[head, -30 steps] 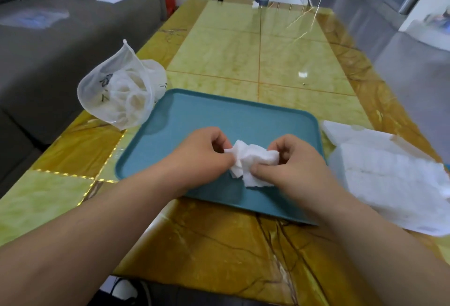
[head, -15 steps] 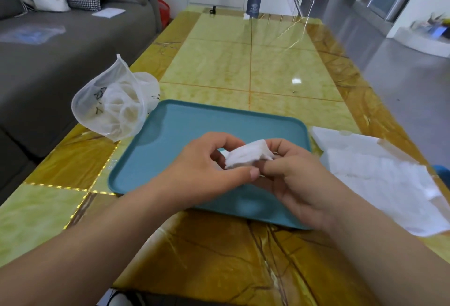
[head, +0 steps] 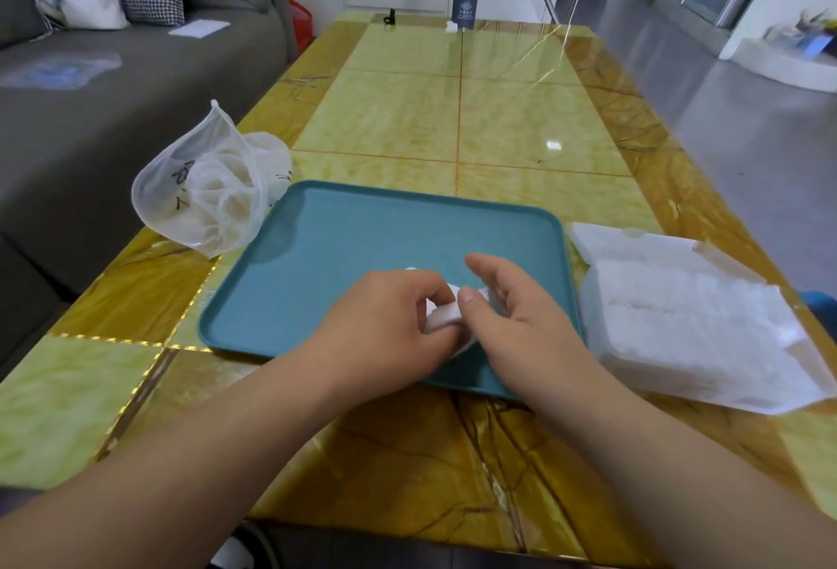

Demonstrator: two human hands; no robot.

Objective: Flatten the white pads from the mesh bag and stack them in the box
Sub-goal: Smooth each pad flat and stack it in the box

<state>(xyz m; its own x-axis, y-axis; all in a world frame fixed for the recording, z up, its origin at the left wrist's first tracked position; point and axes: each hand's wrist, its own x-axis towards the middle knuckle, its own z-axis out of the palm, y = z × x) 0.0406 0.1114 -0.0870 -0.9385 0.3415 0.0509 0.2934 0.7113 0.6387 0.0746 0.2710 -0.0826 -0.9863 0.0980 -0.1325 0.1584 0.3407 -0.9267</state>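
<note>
The left hand (head: 389,319) and the right hand (head: 521,319) held one crumpled white pad (head: 441,317) over the near side of the blue tray (head: 362,242). Left fingers (head: 421,292) curled round it; the right thumb pinched it. On the shiny yellow tabletop (head: 453,115), the mesh bag (head: 208,192) lay left and the box (head: 688,324) of flat pads lay right. A grey sofa (head: 90,92) stood further left.

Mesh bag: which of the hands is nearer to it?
Left. The left hand is over the tray, on the side toward the mesh bag; the right hand sits farther across, nearer the box. Both hold the white pad.
</note>
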